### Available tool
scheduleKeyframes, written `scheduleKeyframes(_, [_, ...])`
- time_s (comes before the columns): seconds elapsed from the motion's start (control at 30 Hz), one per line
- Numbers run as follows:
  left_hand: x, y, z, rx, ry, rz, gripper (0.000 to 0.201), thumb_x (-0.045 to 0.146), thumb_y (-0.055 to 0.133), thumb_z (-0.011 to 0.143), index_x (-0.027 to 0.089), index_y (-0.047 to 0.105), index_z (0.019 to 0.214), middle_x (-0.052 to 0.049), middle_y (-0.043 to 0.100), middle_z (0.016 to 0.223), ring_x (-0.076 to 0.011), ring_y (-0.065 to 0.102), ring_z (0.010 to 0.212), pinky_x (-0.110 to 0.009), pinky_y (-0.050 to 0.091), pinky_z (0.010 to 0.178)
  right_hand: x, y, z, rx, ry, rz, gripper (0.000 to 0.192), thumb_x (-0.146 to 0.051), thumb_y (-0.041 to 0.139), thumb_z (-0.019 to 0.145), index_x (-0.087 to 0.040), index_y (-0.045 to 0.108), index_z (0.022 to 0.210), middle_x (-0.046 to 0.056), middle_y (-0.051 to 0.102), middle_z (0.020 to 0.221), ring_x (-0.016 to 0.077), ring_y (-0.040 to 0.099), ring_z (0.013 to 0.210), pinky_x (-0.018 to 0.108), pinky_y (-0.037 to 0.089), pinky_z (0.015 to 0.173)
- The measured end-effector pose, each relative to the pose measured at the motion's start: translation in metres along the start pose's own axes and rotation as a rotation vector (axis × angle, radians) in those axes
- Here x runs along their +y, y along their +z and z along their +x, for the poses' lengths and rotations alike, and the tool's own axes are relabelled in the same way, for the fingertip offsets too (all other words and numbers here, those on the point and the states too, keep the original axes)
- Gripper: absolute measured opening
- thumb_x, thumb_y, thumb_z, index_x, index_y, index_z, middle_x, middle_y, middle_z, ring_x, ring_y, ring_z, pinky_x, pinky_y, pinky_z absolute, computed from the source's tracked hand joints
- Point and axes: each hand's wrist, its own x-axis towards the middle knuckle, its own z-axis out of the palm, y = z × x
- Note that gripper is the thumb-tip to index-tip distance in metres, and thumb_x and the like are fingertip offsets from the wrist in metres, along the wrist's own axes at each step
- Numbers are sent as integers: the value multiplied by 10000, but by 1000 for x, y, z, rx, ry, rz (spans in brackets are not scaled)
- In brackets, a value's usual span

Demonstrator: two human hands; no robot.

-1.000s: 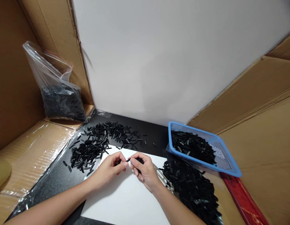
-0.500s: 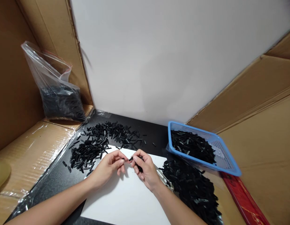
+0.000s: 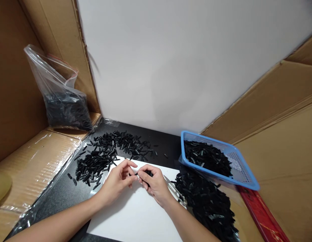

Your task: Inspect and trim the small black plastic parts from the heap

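Note:
My left hand (image 3: 120, 178) and my right hand (image 3: 152, 183) meet above a white sheet (image 3: 135, 218). Between their fingertips runs a small thin black strip (image 3: 135, 174), pinched from both sides. More black pieces (image 3: 149, 173) are tucked in the curled fingers of my right hand. Left of the hands lies a loose spread of short black strips (image 3: 95, 164), which reaches round behind them. A larger heap of black pieces (image 3: 208, 205) lies to the right, close to my right forearm.
A blue perforated basket (image 3: 220, 143) with black pieces stands at the back right. Beside my right wrist lies a pale metal tool (image 3: 180, 198), partly hidden. A clear zip bag (image 3: 66, 104) of dark material leans at the left. Cardboard walls (image 3: 277, 114) flank the black tabletop (image 3: 161, 137).
Both hands have come slightly lower and closer together. My left fingertips now meet the strip at my right fingertips, where a gap showed before. My left index finger has lifted a little.

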Motion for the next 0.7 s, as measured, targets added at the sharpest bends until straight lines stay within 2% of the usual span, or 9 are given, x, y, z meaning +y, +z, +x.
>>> scheduleKeyframes(0.2, [-2, -1, -1, -56, 5, -88, 251, 272, 675, 795, 206, 575, 1016, 7, 628, 830, -132, 594, 683, -257, 458, 637, -3, 0, 0, 35, -6, 33, 308, -404, 825, 631, -147, 689, 730, -32, 588, 499, 21, 341, 324, 132, 168, 271])
scheduleKeyframes(0.3, [-6, -3, 1, -54, -5, -196, 243, 325, 634, 832, 198, 574, 1030, -25, 655, 887, -157, 653, 742, -292, 502, 708, -4, -1, 0, 65, -11, 61, 322, -401, 828, 621, -138, 706, 761, -36, 579, 499, 17, 332, 324, 129, 167, 270])
scheduleKeyframes(0.4, [-9, -5, 4, -40, -55, -263, 286, 342, 672, 804, 188, 587, 1029, -50, 695, 917, -180, 687, 779, -306, 524, 731, -5, -2, -1, 74, -11, 90, 322, -398, 824, 623, -140, 711, 778, -38, 577, 502, 16, 324, 321, 124, 165, 265])
scheduleKeyframes(0.63, [-4, -3, 5, 15, -156, -265, 175, 304, 710, 754, 156, 680, 841, -33, 727, 780, -181, 703, 775, -287, 510, 786, -6, -5, -1, 24, -30, 132, 284, -389, 801, 672, -164, 677, 793, -35, 596, 545, 24, 350, 348, 101, 178, 258])
scheduleKeyframes(0.7, [-2, -3, 4, 14, -179, -306, 158, 274, 709, 740, 157, 692, 845, -31, 734, 811, -189, 705, 819, -289, 494, 828, -5, -5, 0, 18, -31, 144, 281, -389, 798, 681, -169, 664, 793, -39, 593, 549, 24, 351, 352, 96, 183, 256])
